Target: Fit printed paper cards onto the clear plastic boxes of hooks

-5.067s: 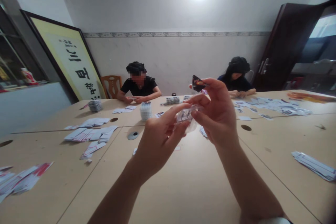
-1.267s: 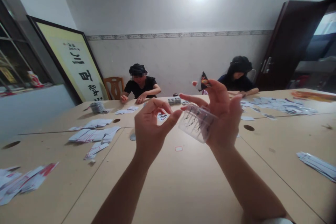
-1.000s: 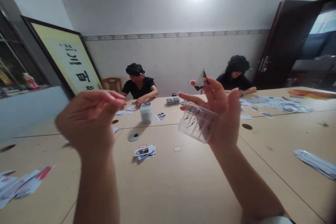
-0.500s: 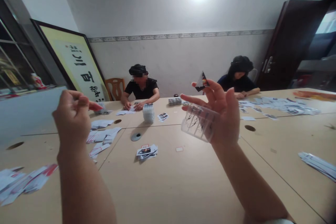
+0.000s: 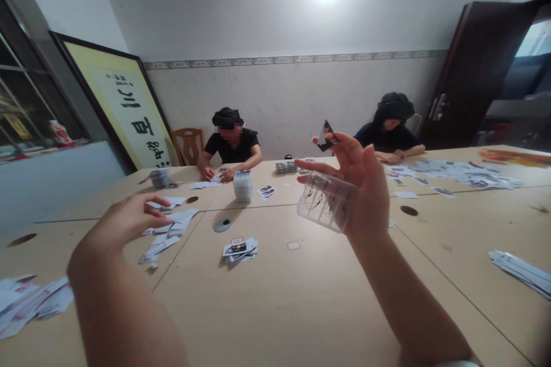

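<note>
Box of clear plastic (image 5: pixel 316 215) tilts, gripped in our right hand (image 5: pixel 368 198), a dark triangular piece (image 5: pixel 329 137) between the fingers; our left hand (image 5: pixel 123 221), fingers loosely parted, hovers near white slips (image 5: pixel 183 223) on the bench (image 5: pixel 275 304).

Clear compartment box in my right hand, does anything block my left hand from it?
Nothing visible blocks the left hand from the clear box in the right hand; the stack of clear cases shows between them but stands farther back on the table.

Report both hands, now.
Left hand: open, nothing visible held.
Right hand: holding a clear plastic compartment box and a black triangular printed piece.
</note>
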`<state>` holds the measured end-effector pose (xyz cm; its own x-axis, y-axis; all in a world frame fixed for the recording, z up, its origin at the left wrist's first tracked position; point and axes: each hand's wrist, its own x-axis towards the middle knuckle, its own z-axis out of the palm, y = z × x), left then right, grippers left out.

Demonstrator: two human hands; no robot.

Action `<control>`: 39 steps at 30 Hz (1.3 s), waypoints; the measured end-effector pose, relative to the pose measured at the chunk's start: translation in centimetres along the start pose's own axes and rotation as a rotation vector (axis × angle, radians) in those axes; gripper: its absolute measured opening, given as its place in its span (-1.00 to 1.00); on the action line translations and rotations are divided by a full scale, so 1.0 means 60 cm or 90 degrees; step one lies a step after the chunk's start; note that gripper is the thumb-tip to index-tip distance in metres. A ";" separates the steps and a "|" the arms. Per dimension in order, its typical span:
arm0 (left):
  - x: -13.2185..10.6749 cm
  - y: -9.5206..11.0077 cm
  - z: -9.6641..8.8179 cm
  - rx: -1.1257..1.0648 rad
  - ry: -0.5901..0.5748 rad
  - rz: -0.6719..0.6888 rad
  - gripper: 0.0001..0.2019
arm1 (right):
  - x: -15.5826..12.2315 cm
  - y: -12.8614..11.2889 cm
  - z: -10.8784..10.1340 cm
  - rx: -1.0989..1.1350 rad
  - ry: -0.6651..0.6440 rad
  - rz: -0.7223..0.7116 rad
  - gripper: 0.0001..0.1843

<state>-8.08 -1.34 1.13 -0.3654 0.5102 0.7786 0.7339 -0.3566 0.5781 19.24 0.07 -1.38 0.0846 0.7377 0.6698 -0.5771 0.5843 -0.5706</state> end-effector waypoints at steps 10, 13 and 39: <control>0.024 -0.013 0.044 -0.218 -0.199 0.021 -0.36 | -0.004 0.014 0.001 -0.008 -0.004 -0.039 -0.66; -0.031 0.056 0.083 -0.330 -0.202 0.143 -0.72 | -0.004 0.015 0.001 -0.019 0.000 -0.071 -0.65; -0.140 0.133 0.144 -0.326 -0.304 0.052 -0.74 | -0.014 0.038 0.010 -0.067 0.152 -0.169 -0.54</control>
<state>5.78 -1.68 -2.89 0.0575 0.7121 0.6997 0.3434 -0.6722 0.6559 17.37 0.59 -2.94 0.4150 0.6064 0.6783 -0.4236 0.7885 -0.4458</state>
